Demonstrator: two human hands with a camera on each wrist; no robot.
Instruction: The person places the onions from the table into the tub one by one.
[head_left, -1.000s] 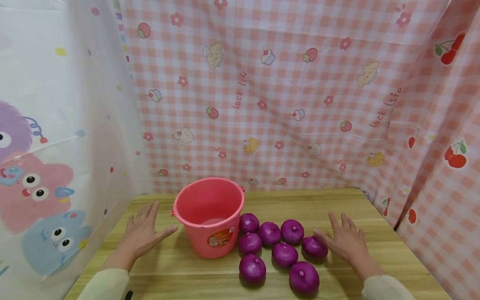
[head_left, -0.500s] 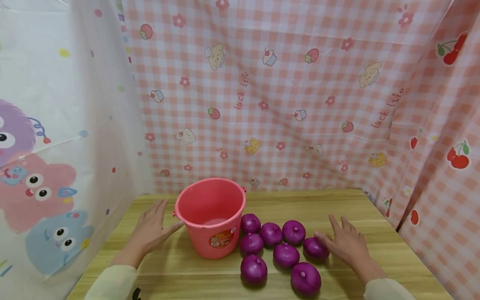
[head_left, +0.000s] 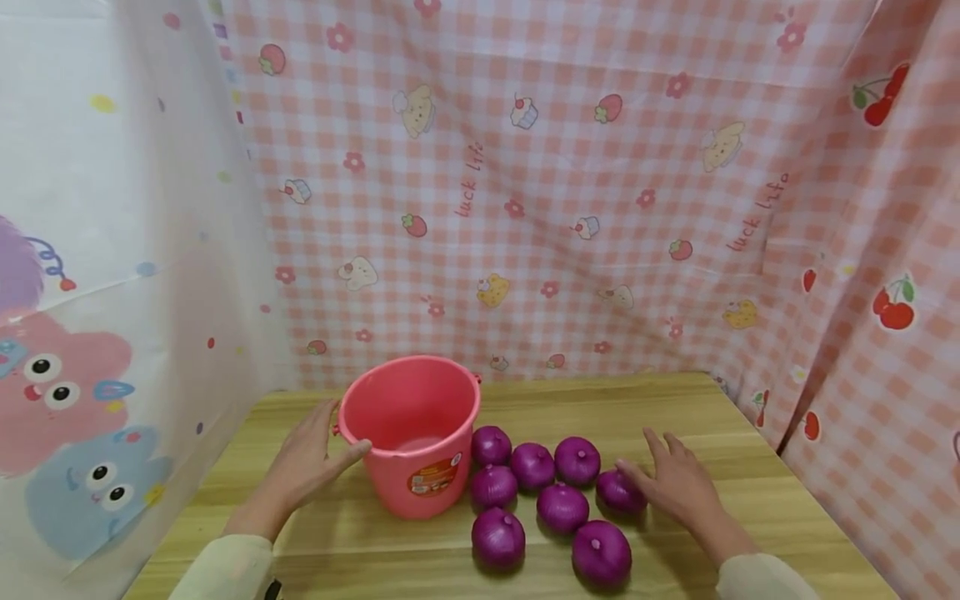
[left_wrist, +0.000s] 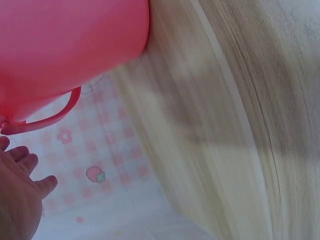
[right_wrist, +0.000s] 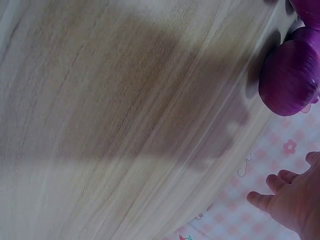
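Observation:
A pink plastic bucket (head_left: 390, 487) stands upright on the table, and its inside shows bare in the head view. At its left side is my left hand (head_left: 303, 462), fingers straight, the thumb overlapping the rim. The left wrist view shows the hand (left_wrist: 17, 195) just beside the bucket's curved handle (left_wrist: 57, 114). Several purple onions (head_left: 562, 508) lie in a loose group right of the bucket. My right hand (head_left: 681, 483) is spread with nothing in it, its thumb at the rightmost onion (head_left: 621, 493). In the right wrist view one onion (right_wrist: 289, 77) sits above the fingers.
The wood-grain table (head_left: 360, 562) carries all of it. A pink checked cloth (head_left: 480, 250) hangs behind and on the right, and a white cartoon-print cloth (head_left: 180, 275) hangs on the left. An orange label (head_left: 435, 475) is on the bucket's front.
My left hand has moved right to the bucket's rim. My right hand stays by the rightmost onion. The bucket and onions keep their places on the table; the head view has shifted slightly.

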